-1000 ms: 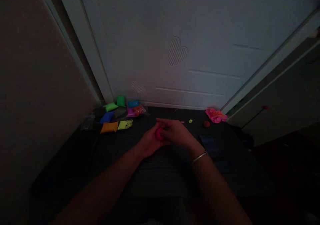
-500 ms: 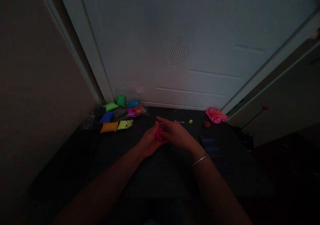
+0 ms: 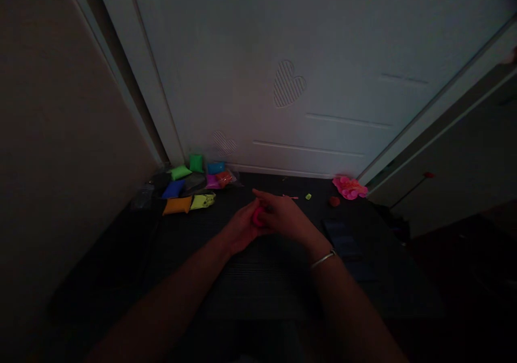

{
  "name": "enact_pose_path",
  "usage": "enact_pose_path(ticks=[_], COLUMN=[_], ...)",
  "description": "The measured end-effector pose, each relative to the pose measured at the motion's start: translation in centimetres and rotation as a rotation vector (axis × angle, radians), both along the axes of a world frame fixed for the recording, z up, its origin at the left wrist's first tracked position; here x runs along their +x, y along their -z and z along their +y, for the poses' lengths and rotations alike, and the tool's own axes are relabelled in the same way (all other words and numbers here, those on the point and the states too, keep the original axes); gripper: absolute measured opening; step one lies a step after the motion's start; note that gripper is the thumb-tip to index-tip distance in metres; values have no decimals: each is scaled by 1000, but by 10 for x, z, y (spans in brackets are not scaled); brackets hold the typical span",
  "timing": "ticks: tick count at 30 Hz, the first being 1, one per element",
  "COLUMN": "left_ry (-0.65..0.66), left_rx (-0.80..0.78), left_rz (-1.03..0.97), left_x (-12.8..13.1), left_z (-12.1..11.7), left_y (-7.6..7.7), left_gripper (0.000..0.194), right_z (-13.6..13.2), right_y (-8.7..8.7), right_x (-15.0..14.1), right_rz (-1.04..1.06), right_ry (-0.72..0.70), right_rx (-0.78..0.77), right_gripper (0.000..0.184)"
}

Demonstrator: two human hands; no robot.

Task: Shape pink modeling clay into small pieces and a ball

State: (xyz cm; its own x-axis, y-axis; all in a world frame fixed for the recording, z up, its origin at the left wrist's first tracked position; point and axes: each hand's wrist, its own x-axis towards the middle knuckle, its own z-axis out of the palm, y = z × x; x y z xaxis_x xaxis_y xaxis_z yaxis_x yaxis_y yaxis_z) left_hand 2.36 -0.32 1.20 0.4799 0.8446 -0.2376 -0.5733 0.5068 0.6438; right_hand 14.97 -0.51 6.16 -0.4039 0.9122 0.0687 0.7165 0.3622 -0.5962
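Holds a pink lump (image 3: 258, 217) cupped in the half-curled left hand (image 3: 239, 235), gripped too by bent fingers of the right hand (image 3: 287, 216): snug between both, neither nearer, above the worktop (image 3: 258, 290), roundish, no clear long axis.

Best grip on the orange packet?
I'd pinch the orange packet across its short width at mid-length, coming from above and the near side. It lies flat, longer sideways; the yellow-green packet adjoins its right end, so avoid that end.

The bangle (image 3: 323, 259) looks like shiny metal; the tabletop (image 3: 258, 293) looks dark, finely ridged and matt.
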Motion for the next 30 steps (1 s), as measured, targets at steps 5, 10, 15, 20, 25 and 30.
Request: enact_pose_path(ticks=[5,10,15,20,25,30], left_ry=[-52,-45,-66,32,12,-7], left_rx=[20,-13,2,-59,23,25], left_rz=[-77,-154,-169,-36,-71,-161], left_x=[0,2,2,0,-1,1], left_z=[1,0,-1,0,-1,-2], left_y=[0,-3,-5,-3,3,2], left_gripper=[22,22,23,26,27,27], right_z=[0,0,1,0,1,0], right_y=[1,0,0,-4,-3,-5], right_x=[-1,-4,-4,-2,0,-1], right_rz=[56,82,58,-50,-14,5], right_ry=[65,87,107,95,51,66], right_rx=[-28,-23,4,0,-40,-57], right_gripper=[63,62,62,60,62,64])
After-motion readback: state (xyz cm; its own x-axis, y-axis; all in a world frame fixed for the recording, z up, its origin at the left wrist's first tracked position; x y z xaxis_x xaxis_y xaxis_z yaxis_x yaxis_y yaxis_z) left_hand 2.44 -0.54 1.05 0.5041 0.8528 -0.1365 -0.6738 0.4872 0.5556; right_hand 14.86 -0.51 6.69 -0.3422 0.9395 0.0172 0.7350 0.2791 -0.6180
